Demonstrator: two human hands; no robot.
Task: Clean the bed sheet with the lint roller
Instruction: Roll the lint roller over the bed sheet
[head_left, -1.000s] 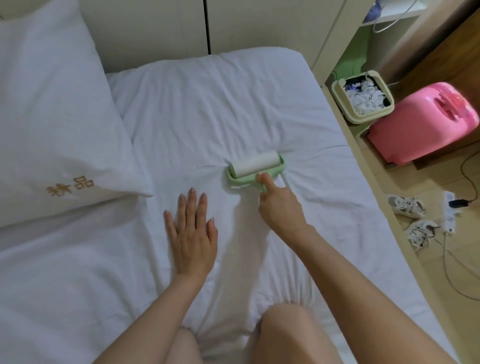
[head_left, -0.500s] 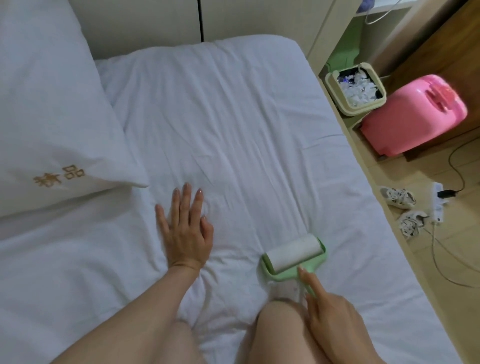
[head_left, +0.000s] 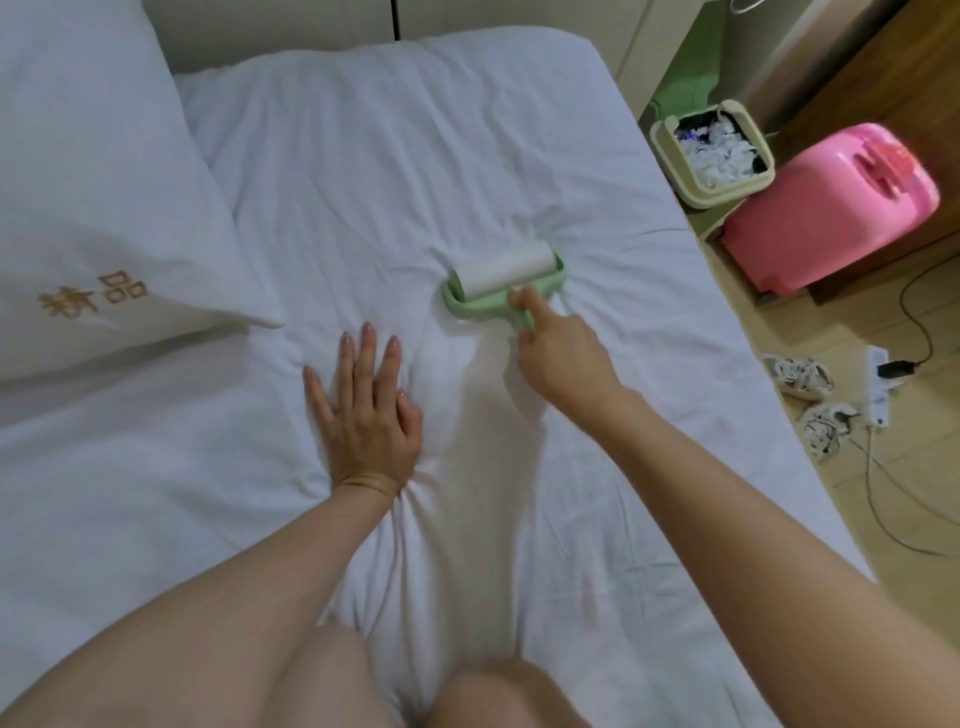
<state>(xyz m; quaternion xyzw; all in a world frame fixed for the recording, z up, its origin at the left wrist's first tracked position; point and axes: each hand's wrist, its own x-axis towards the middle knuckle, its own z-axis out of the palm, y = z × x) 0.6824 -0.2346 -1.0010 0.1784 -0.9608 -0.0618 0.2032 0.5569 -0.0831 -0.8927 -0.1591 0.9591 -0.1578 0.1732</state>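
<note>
Lint roller (head_left: 503, 280) sits on the bed sheet (head_left: 415, 156) off to the right of the pillow (head_left: 93, 208), well apart from its near corner and about level with it. Its white drum lies crosswise to me, the end farther from the pillow tipped slightly away, and the green handle runs back toward my body. My right hand (head_left: 563, 358) is curled round that handle, with the forefinger laid straight along it up to the frame, so the drum is directly ahead of this hand and on its far side. My left hand (head_left: 363, 421) lies flat on the sheet with the fingers straight and a little spread. It holds nothing, and it is closer to the pillow than the roller is, and nearer to me. The sheet is puckered around the drum and at my left wrist. I judge the next stroke should run square to the drum's long axis, along the line of the handle, with the left palm pinning the cloth so it doesn't bunch.
</note>
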